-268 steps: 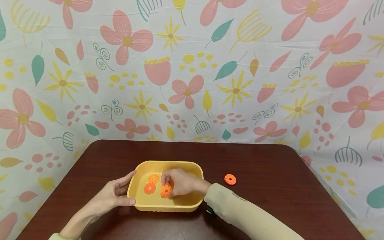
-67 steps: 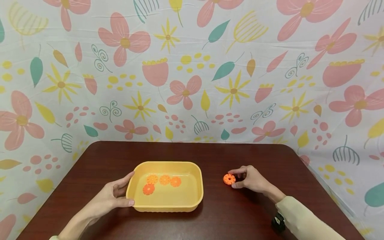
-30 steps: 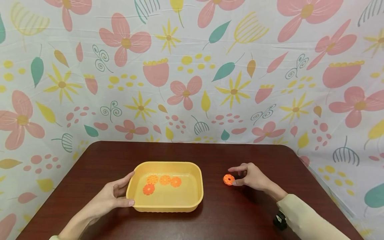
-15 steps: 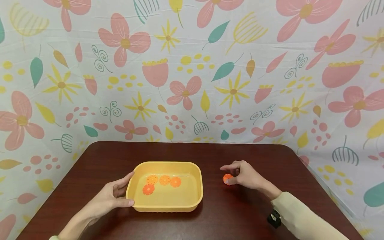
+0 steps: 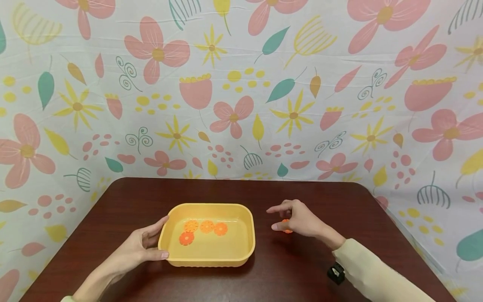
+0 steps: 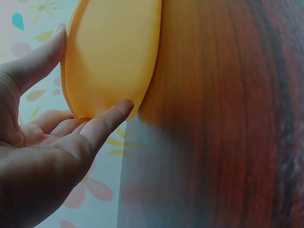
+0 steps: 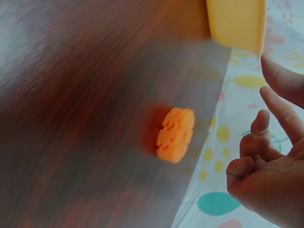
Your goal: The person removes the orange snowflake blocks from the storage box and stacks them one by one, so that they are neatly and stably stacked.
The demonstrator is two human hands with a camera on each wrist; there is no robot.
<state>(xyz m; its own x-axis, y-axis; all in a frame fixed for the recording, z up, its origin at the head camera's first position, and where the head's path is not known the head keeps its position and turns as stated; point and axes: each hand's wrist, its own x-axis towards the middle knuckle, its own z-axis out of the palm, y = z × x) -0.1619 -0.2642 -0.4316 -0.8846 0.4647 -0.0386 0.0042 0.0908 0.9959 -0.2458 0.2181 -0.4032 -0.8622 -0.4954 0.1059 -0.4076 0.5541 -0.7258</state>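
My left hand (image 5: pixel 132 247) holds the left end of a yellow plastic tray (image 5: pixel 211 262), thumb toward the front corner and fingers toward the back. The left wrist view shows the thumb and a finger against the tray's end wall (image 6: pixel 111 52). Inside the tray lie several flat orange notched discs (image 5: pixel 206 227). My right hand (image 5: pixel 303 218) hovers right of the tray, thumb and index finger apart with nothing between them. Behind it, mostly hidden in the head view, an orange stack of notched discs (image 7: pixel 175 135) sits on the table.
The dark brown wooden table (image 5: pixel 320 193) runs back to a flower-printed cloth (image 5: pixel 241 84) that hangs behind it and down the sides. A black wrist device (image 5: pixel 336 273) shows below my right sleeve (image 5: pixel 377 272).
My right hand was in the tray with a disc, then at the orange stack; its fingers have since left the stack and moved left. More discs lie in the tray. My left hand stays put.
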